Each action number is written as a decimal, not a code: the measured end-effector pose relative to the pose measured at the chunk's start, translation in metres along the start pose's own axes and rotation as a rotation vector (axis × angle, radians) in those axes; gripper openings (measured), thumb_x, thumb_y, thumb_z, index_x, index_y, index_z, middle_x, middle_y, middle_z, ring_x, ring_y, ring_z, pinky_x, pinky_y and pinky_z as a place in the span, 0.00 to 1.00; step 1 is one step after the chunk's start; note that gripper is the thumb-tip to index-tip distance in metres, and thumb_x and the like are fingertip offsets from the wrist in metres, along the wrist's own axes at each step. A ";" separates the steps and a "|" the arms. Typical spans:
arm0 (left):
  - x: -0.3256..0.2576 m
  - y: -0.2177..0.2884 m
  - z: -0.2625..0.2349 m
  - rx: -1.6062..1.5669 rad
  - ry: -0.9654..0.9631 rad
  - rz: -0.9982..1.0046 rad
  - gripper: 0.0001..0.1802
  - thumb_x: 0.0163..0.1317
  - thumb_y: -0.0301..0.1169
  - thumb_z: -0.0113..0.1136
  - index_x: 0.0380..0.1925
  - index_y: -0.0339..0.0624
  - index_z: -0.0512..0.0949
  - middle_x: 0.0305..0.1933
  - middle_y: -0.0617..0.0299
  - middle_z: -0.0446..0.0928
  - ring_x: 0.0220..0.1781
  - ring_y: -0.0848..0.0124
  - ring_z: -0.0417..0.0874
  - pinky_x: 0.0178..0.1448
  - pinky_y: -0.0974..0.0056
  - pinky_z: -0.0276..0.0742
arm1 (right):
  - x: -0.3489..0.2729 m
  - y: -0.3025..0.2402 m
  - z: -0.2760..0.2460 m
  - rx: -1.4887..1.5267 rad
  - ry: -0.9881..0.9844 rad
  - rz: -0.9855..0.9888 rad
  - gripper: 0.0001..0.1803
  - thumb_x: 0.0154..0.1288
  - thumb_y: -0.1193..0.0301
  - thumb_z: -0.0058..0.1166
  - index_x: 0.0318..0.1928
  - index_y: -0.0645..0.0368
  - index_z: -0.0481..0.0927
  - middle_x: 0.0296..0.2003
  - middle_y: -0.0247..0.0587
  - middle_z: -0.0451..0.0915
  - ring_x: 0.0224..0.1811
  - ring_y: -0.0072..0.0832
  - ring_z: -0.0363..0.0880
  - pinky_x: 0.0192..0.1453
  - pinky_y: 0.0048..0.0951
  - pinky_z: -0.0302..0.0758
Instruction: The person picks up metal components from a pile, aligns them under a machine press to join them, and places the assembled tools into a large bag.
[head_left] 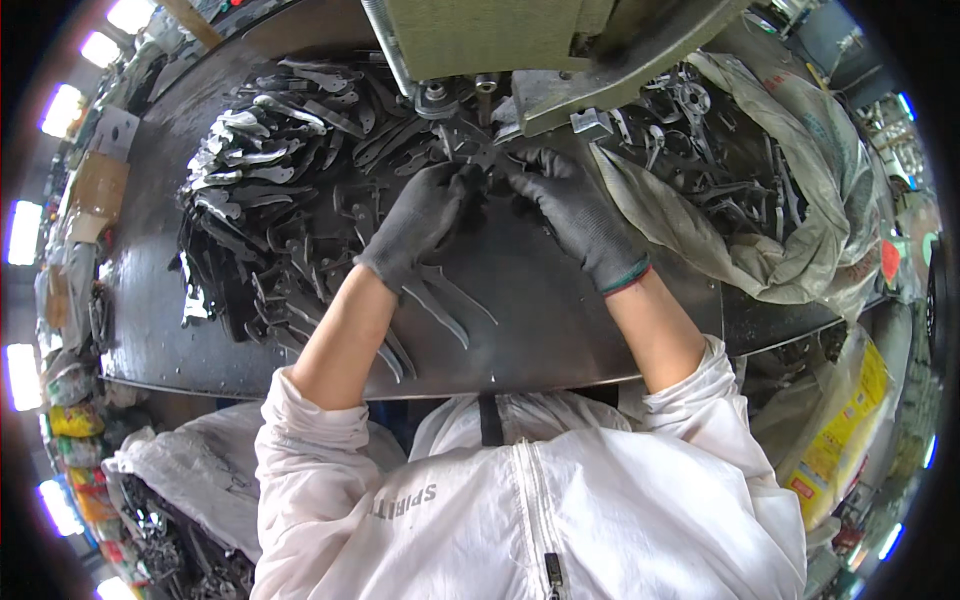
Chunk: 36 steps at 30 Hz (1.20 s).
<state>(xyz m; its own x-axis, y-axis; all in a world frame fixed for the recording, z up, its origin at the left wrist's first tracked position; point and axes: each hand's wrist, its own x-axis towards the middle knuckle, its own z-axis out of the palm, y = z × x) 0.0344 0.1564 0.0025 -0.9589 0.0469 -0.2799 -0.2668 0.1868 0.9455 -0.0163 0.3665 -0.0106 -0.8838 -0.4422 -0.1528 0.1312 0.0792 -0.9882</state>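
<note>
Both my hands wear dark grey knit gloves and meet at the foot of a green machine (490,40). My left hand (420,220) is closed, its fingers pinching a flat dark metal part (478,155) below the machine's bolt. Facing it, my right hand (580,215) has its fingers bent together at the part's other side; what lies between those fingertips is hidden in shadow. Beneath my left wrist lie pliers-like pieces with long curved handles (440,310) on the dark metal table (540,340).
A large heap of flat metal handle pieces (250,160) covers the table's left side. To the right, an open woven sack (800,270) holds several loose metal parts (750,180). Cardboard boxes (98,185) stand beyond the table's left edge. Another sack (190,460) sits below, at the left.
</note>
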 end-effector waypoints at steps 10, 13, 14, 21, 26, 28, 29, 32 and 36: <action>0.019 -0.016 -0.085 1.250 0.321 0.490 0.15 0.70 0.31 0.57 0.54 0.38 0.81 0.46 0.43 0.85 0.49 0.44 0.87 0.49 0.50 0.82 | 0.006 0.023 0.001 0.085 -0.047 0.145 0.14 0.74 0.73 0.58 0.57 0.63 0.78 0.40 0.38 0.84 0.33 0.21 0.84 0.34 0.24 0.81; 0.030 -0.001 -0.157 1.336 0.624 0.095 0.15 0.69 0.30 0.52 0.52 0.42 0.81 0.48 0.45 0.85 0.51 0.47 0.87 0.54 0.48 0.83 | -0.001 0.021 0.003 0.121 0.005 0.073 0.14 0.75 0.71 0.58 0.56 0.63 0.78 0.39 0.38 0.84 0.30 0.21 0.84 0.29 0.22 0.80; 0.030 -0.002 -0.182 1.387 0.716 0.016 0.16 0.69 0.28 0.51 0.52 0.44 0.81 0.49 0.46 0.85 0.53 0.47 0.87 0.56 0.46 0.83 | -0.001 0.020 0.003 0.126 0.006 0.070 0.14 0.75 0.71 0.58 0.56 0.63 0.78 0.39 0.38 0.84 0.30 0.21 0.84 0.29 0.22 0.80; 0.017 -0.030 -0.269 1.708 0.628 0.043 0.17 0.73 0.32 0.49 0.57 0.50 0.79 0.56 0.50 0.83 0.59 0.49 0.85 0.59 0.47 0.83 | -0.011 -0.009 0.009 0.099 0.018 0.121 0.13 0.77 0.70 0.56 0.56 0.62 0.78 0.39 0.36 0.84 0.31 0.18 0.82 0.30 0.20 0.79; 0.006 -0.027 -0.279 1.897 0.565 0.154 0.19 0.70 0.29 0.48 0.58 0.47 0.81 0.57 0.47 0.83 0.61 0.52 0.84 0.61 0.48 0.81 | -0.025 -0.009 0.011 0.100 -0.022 0.115 0.13 0.78 0.70 0.55 0.57 0.63 0.78 0.38 0.35 0.83 0.30 0.17 0.81 0.30 0.20 0.77; 0.015 -0.022 -0.275 2.034 0.664 0.341 0.19 0.64 0.28 0.56 0.55 0.44 0.82 0.56 0.44 0.82 0.58 0.44 0.83 0.62 0.44 0.78 | -0.022 0.005 0.008 0.150 -0.059 0.146 0.14 0.78 0.71 0.54 0.58 0.64 0.78 0.37 0.34 0.82 0.29 0.17 0.80 0.30 0.20 0.78; 0.022 -0.024 -0.274 2.099 0.750 0.269 0.20 0.64 0.28 0.54 0.56 0.40 0.80 0.56 0.40 0.81 0.58 0.44 0.83 0.61 0.44 0.79 | -0.022 0.006 0.007 0.151 -0.047 0.147 0.14 0.78 0.71 0.54 0.58 0.64 0.78 0.37 0.34 0.82 0.29 0.17 0.80 0.30 0.20 0.78; 0.035 -0.019 -0.256 2.034 0.649 0.121 0.20 0.64 0.27 0.52 0.56 0.34 0.79 0.55 0.36 0.81 0.57 0.44 0.84 0.60 0.47 0.80 | -0.024 0.010 -0.002 0.193 -0.041 0.163 0.17 0.78 0.69 0.54 0.60 0.64 0.77 0.37 0.34 0.82 0.28 0.17 0.80 0.30 0.21 0.78; 0.006 -0.034 -0.293 1.808 0.638 0.467 0.21 0.62 0.23 0.55 0.56 0.47 0.82 0.54 0.46 0.84 0.54 0.50 0.87 0.59 0.46 0.82 | -0.022 0.017 0.006 0.113 -0.055 0.103 0.20 0.78 0.66 0.55 0.63 0.64 0.75 0.38 0.34 0.82 0.29 0.17 0.79 0.33 0.21 0.78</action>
<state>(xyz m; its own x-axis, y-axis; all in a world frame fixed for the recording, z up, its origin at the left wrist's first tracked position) 0.0092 -0.1372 0.0180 -0.9121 0.1585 0.3782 -0.0291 0.8949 -0.4453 0.0078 0.3726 -0.0243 -0.8378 -0.4852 -0.2503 0.2718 0.0269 -0.9620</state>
